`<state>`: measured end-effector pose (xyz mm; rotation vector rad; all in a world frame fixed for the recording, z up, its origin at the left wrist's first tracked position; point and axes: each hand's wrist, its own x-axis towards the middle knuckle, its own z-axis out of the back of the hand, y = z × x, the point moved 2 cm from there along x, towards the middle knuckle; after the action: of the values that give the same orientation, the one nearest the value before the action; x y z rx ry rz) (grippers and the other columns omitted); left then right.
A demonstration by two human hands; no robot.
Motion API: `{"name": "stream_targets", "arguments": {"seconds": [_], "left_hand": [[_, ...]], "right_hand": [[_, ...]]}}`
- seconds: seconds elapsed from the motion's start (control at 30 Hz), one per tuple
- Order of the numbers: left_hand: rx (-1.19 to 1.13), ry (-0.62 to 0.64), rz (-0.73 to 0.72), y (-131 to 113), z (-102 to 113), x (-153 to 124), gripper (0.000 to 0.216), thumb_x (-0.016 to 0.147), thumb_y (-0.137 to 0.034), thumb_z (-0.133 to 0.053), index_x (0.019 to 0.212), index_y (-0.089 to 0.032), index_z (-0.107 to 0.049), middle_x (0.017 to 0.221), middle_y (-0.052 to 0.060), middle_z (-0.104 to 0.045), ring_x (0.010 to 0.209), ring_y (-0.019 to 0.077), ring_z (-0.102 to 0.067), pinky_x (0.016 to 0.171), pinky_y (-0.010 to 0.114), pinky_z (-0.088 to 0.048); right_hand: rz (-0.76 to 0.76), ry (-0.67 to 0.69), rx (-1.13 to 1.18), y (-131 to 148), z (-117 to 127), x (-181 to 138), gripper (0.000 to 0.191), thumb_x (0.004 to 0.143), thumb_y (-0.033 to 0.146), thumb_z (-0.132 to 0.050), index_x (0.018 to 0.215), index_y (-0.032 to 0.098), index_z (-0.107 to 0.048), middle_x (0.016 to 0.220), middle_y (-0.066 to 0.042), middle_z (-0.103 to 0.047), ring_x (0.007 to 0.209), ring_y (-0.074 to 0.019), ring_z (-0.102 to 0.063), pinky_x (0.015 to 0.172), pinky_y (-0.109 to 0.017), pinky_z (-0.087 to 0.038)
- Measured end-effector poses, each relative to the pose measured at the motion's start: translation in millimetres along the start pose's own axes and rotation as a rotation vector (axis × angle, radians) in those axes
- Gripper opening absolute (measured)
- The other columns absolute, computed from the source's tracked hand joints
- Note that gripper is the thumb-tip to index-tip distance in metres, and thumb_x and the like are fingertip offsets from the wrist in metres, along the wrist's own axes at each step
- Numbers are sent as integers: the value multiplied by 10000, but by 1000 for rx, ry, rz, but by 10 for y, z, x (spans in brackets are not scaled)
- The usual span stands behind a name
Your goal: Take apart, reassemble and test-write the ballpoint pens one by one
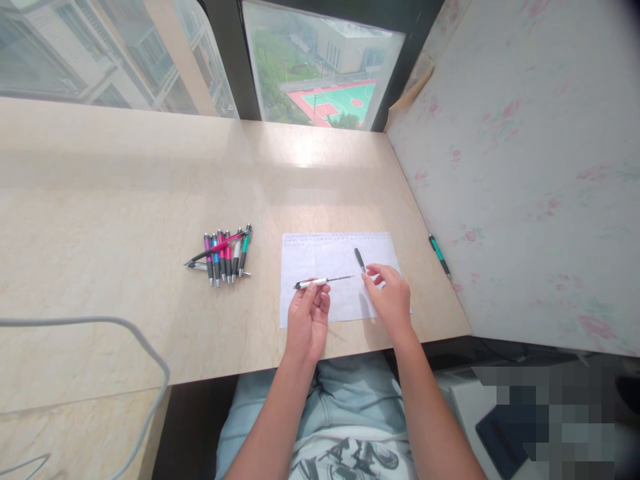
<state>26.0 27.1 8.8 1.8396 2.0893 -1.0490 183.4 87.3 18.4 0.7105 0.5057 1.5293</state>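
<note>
My left hand (310, 320) is closed round the white upper barrel of a ballpoint pen (314, 283). The thin refill (341, 278) sticks out bare from its right end. Thumb and forefinger of my right hand (387, 293) pinch the lower end of a black pen grip section (359, 259), tilted and apart from the refill's tip. Both hands are over a white sheet of paper (305, 313) with lines of writing along its top.
Left of the paper lies a group of several coloured pens (220, 257), some across others. A green pen (439, 255) rests against the right-hand wall (520, 187). A grey cable (125, 325) loops over the table (100, 267) at left. Windows (325, 67) stand behind.
</note>
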Motion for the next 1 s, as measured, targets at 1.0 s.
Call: {"name": "stream_targets", "arguments": {"seconds": [1.0], "left_hand": [[96, -44, -73, 35, 69, -21, 179, 744, -175, -767, 900, -141, -686, 860, 31, -703, 790, 87, -672, 697, 150, -528]], "right_hand": [[-293, 29, 784, -113, 371, -107, 202, 755, 331, -765, 927, 230, -736, 781, -16, -680, 714, -141, -589, 665, -272, -472]]}}
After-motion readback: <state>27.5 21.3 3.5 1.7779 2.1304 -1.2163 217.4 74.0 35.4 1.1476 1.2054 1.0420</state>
